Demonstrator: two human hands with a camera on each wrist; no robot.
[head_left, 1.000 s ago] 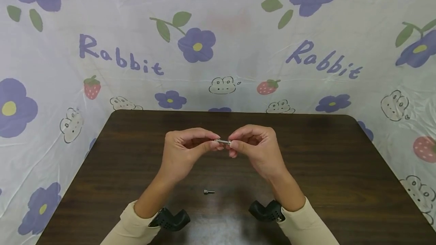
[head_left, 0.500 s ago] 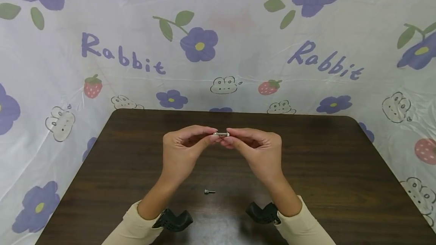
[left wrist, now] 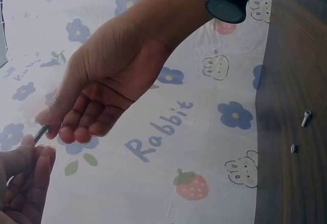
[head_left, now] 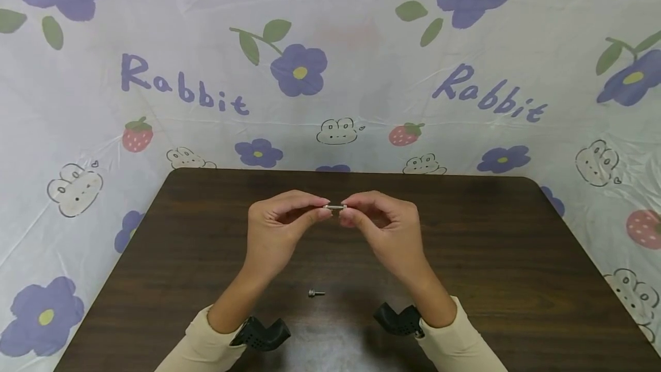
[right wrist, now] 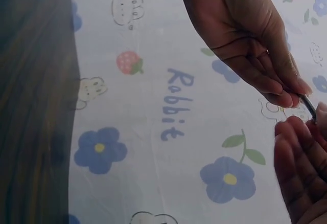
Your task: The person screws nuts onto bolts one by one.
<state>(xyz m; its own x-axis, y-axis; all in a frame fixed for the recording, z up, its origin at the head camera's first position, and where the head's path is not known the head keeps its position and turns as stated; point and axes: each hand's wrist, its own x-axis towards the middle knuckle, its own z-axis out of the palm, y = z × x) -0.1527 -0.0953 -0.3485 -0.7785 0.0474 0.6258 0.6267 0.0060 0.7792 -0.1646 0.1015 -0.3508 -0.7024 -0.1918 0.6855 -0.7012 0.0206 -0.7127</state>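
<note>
In the head view, a small silver bolt (head_left: 334, 207) lies sideways between both hands above the table. My left hand (head_left: 276, 231) pinches its left end between thumb and index finger. At the other end, where a wider piece shows, the thumb and fingertips of my right hand (head_left: 392, 231) grip it. The left wrist view shows the dark shank of the bolt (left wrist: 41, 133) spanning the two sets of fingertips. Both of its ends are partly covered by fingers. Another short bolt (head_left: 316, 293) lies on the table between the forearms.
The dark wooden table (head_left: 490, 263) reaches back to a white cloth (head_left: 361, 73) printed with flowers and rabbits. A small nut-like piece (left wrist: 294, 148) rests near the loose bolt in the left wrist view. Black camera mounts (head_left: 263, 334) sit at both wrists.
Both hands have risen slightly in the head view. The right fingers have shifted their hold at the bolt's right end, and the bolt is now nearly level. The loose bolt has stayed put.
</note>
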